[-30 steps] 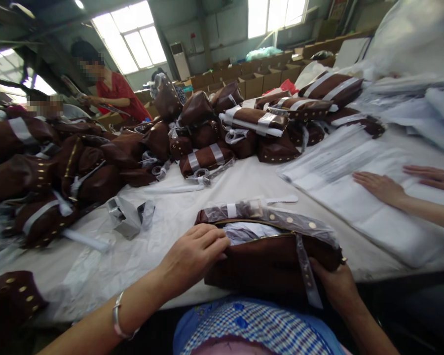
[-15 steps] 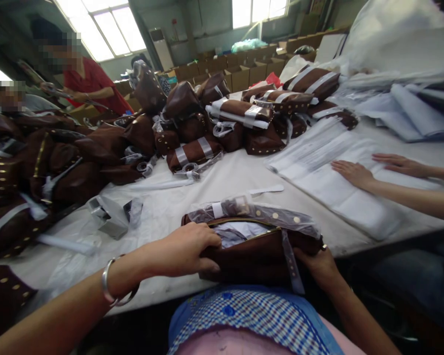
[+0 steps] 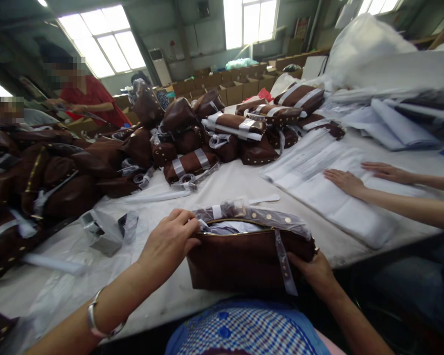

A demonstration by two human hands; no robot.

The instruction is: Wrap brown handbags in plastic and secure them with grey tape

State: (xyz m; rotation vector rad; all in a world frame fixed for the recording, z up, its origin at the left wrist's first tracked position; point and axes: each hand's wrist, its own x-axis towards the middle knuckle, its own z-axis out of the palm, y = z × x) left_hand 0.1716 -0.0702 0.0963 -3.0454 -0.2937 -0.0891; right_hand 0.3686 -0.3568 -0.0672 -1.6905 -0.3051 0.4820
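Note:
A dark brown handbag stands at the table's near edge, its brass zipper parted over pale stuffing. A studded strap in clear plastic wrap runs along the back of its top, and a wrapped strap end hangs down the front. At the bag's upper left corner, by the zipper's end, my left hand is closed with thumb and fingers on the edge; whether it pinches a zipper pull is hidden. My right hand grips the right end, thumb in front, the other fingers mostly hidden.
Brown bags are heaped across the back and left. A grey box-like object and loose plastic lie left of my arm. At right, a co-worker's hands rest on white plastic sheets. A white strip lies behind the bag.
My left hand has moved left and up along the opening to the bag's left corner. The bag's front now shows more fully. My right hand keeps its hold.

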